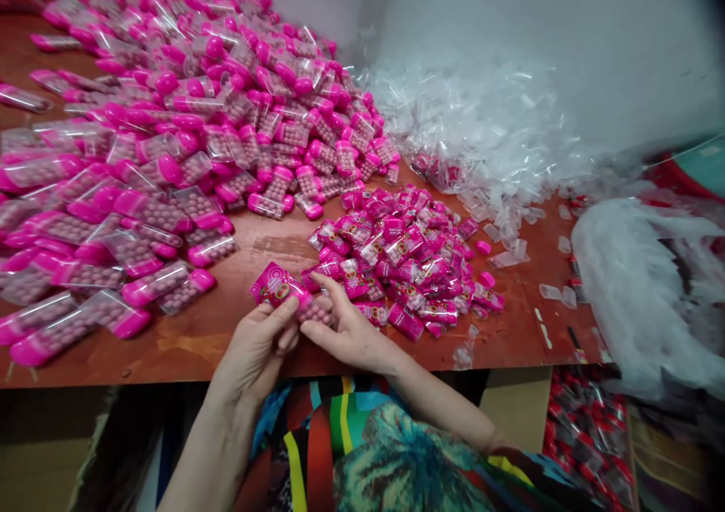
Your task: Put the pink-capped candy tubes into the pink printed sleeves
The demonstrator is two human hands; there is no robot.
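The left hand [260, 342] pinched a label [273, 283] between thumb and bent fingers; the right hand [356, 336], half closed, gripped a bottle [318, 312] against it, presumably for alignment. Both items met near the table's [186, 350] front edge, between the bottle pile [186, 138] and the pack pile [405, 259].

white plastic bag [609, 270], pale wall [498, 21]

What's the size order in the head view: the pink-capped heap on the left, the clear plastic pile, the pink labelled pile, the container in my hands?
Largest to smallest, as they look:
1. Pink-capped heap
2. Clear plastic pile, farther off, so its true size against the next is unsure
3. Pink labelled pile
4. Held container
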